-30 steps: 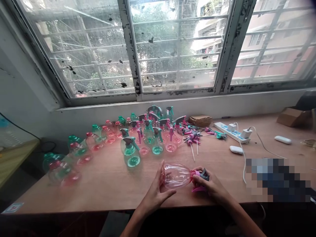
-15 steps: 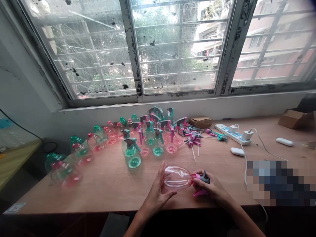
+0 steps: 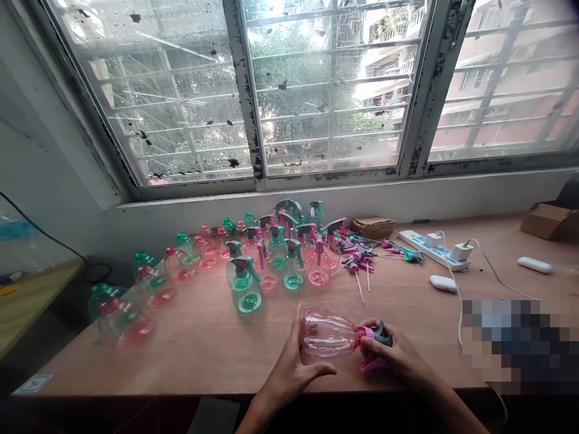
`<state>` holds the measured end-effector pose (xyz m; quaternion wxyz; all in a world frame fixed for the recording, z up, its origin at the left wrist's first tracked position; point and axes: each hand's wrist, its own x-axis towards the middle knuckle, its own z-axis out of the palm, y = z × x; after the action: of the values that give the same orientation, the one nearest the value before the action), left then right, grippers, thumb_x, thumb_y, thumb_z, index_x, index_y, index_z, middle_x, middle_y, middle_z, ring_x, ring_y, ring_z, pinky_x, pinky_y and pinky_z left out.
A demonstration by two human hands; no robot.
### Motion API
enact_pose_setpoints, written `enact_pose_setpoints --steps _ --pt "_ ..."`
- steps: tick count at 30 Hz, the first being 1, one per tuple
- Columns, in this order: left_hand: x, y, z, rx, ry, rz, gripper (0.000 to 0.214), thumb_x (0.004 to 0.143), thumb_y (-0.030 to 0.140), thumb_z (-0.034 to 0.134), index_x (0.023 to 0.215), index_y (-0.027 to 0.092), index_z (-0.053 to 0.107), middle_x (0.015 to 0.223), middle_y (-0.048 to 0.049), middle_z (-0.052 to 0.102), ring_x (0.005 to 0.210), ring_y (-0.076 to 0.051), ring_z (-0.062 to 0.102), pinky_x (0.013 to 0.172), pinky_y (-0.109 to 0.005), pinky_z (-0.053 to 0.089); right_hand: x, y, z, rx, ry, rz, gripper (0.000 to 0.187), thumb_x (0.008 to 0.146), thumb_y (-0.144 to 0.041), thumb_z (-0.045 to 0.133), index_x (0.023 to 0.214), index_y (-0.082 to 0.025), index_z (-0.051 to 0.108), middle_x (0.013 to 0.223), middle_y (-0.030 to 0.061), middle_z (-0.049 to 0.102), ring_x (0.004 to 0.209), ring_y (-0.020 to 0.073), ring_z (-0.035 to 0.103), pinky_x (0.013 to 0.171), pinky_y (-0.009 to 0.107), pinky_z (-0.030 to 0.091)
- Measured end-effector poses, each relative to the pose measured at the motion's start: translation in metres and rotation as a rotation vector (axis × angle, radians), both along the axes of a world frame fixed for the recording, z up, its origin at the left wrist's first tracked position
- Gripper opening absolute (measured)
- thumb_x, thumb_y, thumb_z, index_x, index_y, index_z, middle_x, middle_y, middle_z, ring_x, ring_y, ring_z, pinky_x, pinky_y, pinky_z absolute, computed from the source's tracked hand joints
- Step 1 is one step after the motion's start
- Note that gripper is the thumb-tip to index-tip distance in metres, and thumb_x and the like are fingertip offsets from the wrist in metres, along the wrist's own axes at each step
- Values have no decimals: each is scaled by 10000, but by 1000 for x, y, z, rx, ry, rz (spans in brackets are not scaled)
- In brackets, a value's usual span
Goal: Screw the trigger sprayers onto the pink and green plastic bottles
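Pink bottle (image 3: 330,334) was braced sideways by the spread left hand (image 3: 292,364); its sprayer (image 3: 384,336) was gripped by the right hand (image 3: 400,357). Little was changed; work seemed barely advanced.

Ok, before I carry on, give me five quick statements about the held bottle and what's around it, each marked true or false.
1. The left hand is at the base end of the pink bottle. True.
2. The right hand is at the base end too. False: the right hand grips the spray head at the neck end.
3. The pink bottle is held upright. False: it is held on its side.
4. Loose spray heads lie in a pile left of the power strip. True.
5. The leftmost bottles have sprayers on. False: the leftmost bottles have none.
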<state>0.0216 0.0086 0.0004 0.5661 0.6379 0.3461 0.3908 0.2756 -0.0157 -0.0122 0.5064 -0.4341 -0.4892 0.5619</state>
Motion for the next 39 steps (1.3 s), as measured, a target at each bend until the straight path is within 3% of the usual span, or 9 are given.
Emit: enact_pose_setpoints --steps 3,7,13,16,21,26,32,36,39 --pt "0 -1 -1 -2 -16 -1 1071 738 337 837 1569 283 163 1588 -116 359 1441 -355 368 1217 -523 244 0 1 -1 -1 -2 9 399 742 -498 810 931 -191 639 659 13 702 596 213 663 581 324 525" --pt "-2 1 -5 118 35 29 980 776 290 802 1557 305 211 1633 -83 278 1509 -334 224 1250 -504 128 1 3 -3 4 17 6 392 747 -494 808 921 -187 636 677 18 701 606 210 658 588 325 526" --pt "-3 -1 0 106 74 4 1118 715 293 858 1568 326 135 1650 -82 226 1507 -339 228 1246 -505 155 1 3 -7 8 31 14 361 764 -471 805 918 -189 640 681 15 709 598 202 655 580 317 525" --pt "-3 -1 1 81 47 -10 1059 750 309 828 1569 289 156 1643 -96 245 1514 -329 210 1249 -503 152 0 3 -9 6 35 6 360 758 -469 812 909 -190 643 678 12 705 605 208 662 582 322 533" --pt "-3 1 -5 176 87 37 971 795 302 782 1564 295 188 1658 -86 204 1531 -312 148 1256 -505 73 -1 6 -14 -10 86 13 390 733 -497 822 894 -195 634 667 6 696 588 213 656 557 347 565" --pt "-2 -1 -3 93 29 -8 1154 689 307 874 1573 288 132 1653 -101 218 1519 -346 180 1249 -520 120 0 7 -14 1 73 13 386 730 -488 830 888 -194 637 657 5 699 584 201 656 553 321 558" --pt "-4 1 -2 166 78 28 941 810 291 767 1561 290 201 1656 -89 213 1530 -314 151 1255 -506 90 0 6 -14 19 110 30 360 762 -452 819 915 -183 635 674 4 692 587 191 654 544 313 556" --pt "-3 2 -3 117 55 11 1091 721 308 849 1569 288 161 1645 -102 244 1515 -340 200 1249 -504 147 1 5 -14 29 94 24 331 780 -436 810 918 -186 642 676 -3 696 591 183 653 550 296 544" --pt "-3 1 -4 95 57 27 1060 723 323 848 1563 258 204 1638 -112 261 1511 -341 211 1251 -493 145 1 4 -10 18 52 12 346 766 -443 819 923 -187 648 678 0 707 603 190 660 570 297 539"
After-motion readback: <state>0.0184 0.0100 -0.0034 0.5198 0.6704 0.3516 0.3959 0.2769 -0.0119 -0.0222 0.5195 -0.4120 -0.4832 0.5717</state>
